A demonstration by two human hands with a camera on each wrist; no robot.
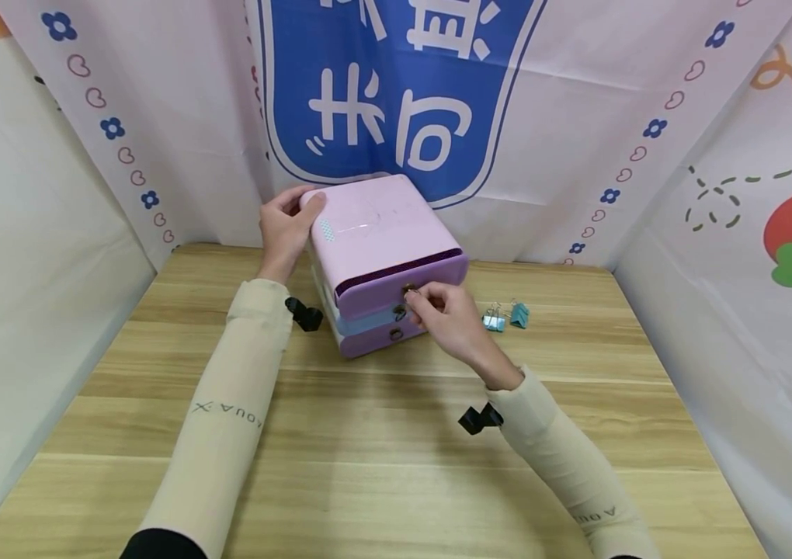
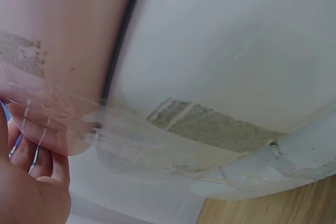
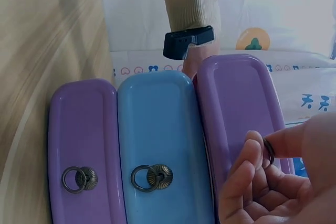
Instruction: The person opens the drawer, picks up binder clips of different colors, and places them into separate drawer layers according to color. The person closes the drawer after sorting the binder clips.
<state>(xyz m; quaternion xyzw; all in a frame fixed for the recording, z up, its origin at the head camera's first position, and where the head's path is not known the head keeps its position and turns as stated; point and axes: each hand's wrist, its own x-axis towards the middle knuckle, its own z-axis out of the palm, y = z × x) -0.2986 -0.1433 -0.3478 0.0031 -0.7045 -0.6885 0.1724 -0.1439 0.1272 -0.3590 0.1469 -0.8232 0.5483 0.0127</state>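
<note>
A small chest of three drawers (image 1: pixel 385 225) with a pink top stands at the back of the table, turned at an angle. My left hand (image 1: pixel 287 233) holds its back left corner, thumb on the top. With my right hand (image 1: pixel 445 318) I pinch the ring pull (image 3: pixel 269 151) of the purple top drawer (image 3: pixel 236 103), which sticks out slightly, a dark gap showing under the top's front edge. Below it are a blue drawer (image 3: pixel 157 114) and a purple bottom drawer (image 3: pixel 81 124), each with a hanging ring. Clear tape (image 2: pixel 121 129) crosses the chest's side in the left wrist view.
Two blue binder clips, one (image 1: pixel 494 319) beside the other (image 1: pixel 519 315), lie on the wooden table (image 1: pixel 340 466) right of the chest. A printed cloth (image 1: pixel 578 101) hangs close behind it, and white side walls (image 1: pixel 26 272) flank the table.
</note>
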